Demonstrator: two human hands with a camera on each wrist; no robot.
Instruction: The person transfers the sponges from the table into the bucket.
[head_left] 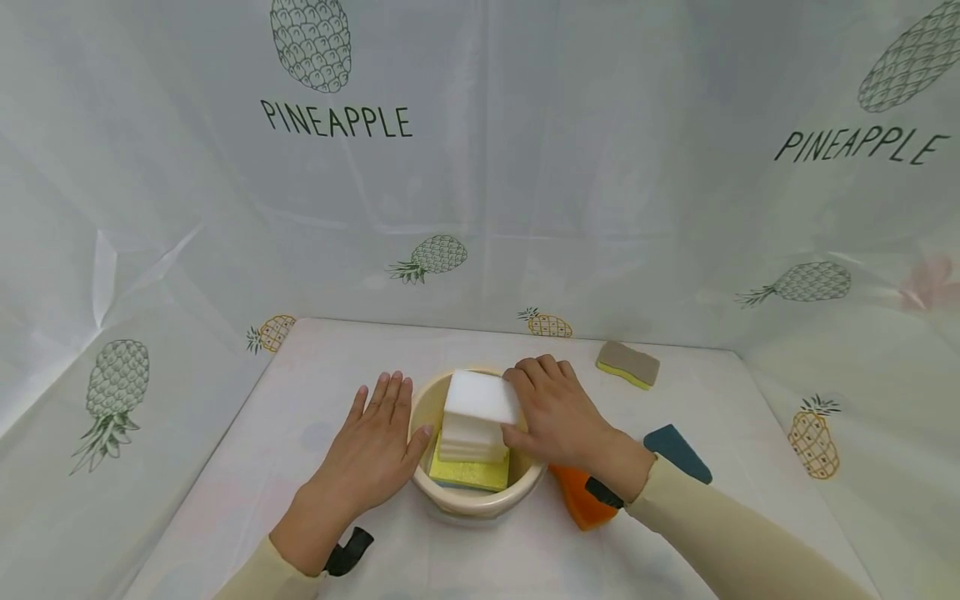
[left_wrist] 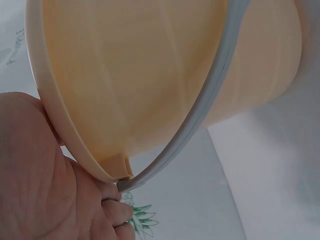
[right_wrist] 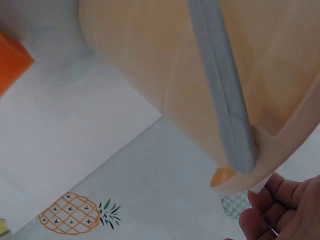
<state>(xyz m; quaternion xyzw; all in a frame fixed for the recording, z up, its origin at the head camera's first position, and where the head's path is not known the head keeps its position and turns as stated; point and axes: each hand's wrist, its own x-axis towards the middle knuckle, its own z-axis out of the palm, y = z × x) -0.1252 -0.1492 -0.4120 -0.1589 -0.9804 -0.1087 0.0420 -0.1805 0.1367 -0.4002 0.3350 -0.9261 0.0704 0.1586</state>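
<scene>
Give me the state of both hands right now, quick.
Left hand: open, holding nothing, beside the cream bucket.
Right hand: closed, holding the top white block.

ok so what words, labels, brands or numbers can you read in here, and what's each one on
"PINEAPPLE": dark lettering on the backdrop sheet, upper left of the head view.
"PINEAPPLE": the same word again on the sheet, slanted, upper right of the head view.
Partial lettering at the left wrist view's left edge: too blurred to read in full.
No readable text shows on the bucket, white blocks or sponges.
</scene>
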